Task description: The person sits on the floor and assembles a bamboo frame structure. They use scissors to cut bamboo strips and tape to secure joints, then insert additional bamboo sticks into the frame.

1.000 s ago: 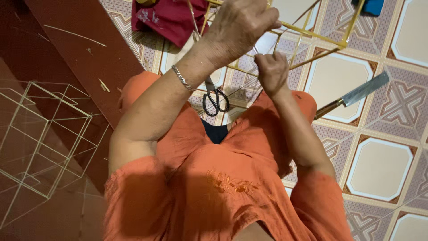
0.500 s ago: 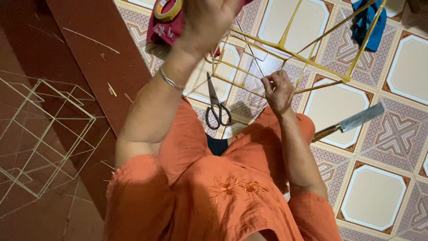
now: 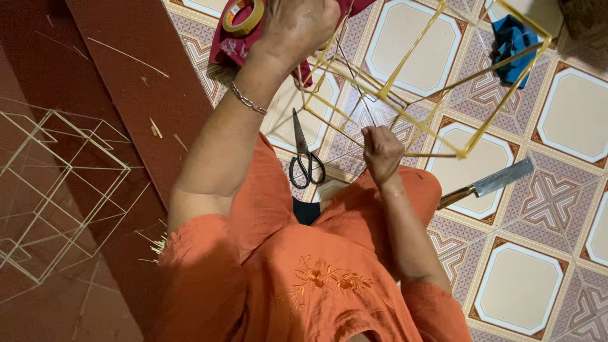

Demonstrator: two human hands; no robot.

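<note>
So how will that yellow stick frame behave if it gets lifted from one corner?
The yellow stick frame is probably very light: thin sticks, mostly open space. It likely flexes or twists, so the left hand and right hand both grip it. The joints look fragile under hard squeezing.

Thin bamboo-like stick frame (image 3: 405, 82), metal scissors (image 3: 304, 152), glossy tiled floor (image 3: 538, 285).

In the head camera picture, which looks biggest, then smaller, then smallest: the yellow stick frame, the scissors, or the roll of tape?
1. Yellow stick frame, by far the biggest.
2. Scissors.
3. Roll of tape, partly cut off, so not certain.
</note>
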